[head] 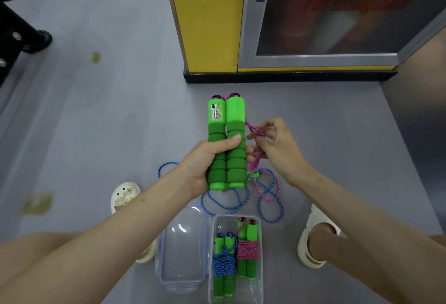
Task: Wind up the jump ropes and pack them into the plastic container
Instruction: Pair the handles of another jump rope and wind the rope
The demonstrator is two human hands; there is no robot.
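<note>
My left hand (pixel 207 161) grips two green jump-rope handles (pixel 226 120) side by side, upright above the floor. My right hand (pixel 275 144) pinches the pink rope (pixel 255 132) that runs from the handles' tops down to the floor. A loose blue rope (pixel 270 207) lies looped on the floor below, one green handle end (pixel 253 173) partly hidden behind my hands. The clear plastic container (pixel 259 279) near my feet holds two wound ropes: one wrapped in blue (pixel 224 265), one wrapped in pink (pixel 247 249).
The container's clear lid (pixel 183 250) lies flat to its left. My feet in white sandals (pixel 125 195) (pixel 313 238) flank the ropes. A yellow pillar (pixel 207 18) and a fire-extinguisher cabinet (pixel 325 14) stand ahead; a black wheeled leg (pixel 36 38) is at the far left.
</note>
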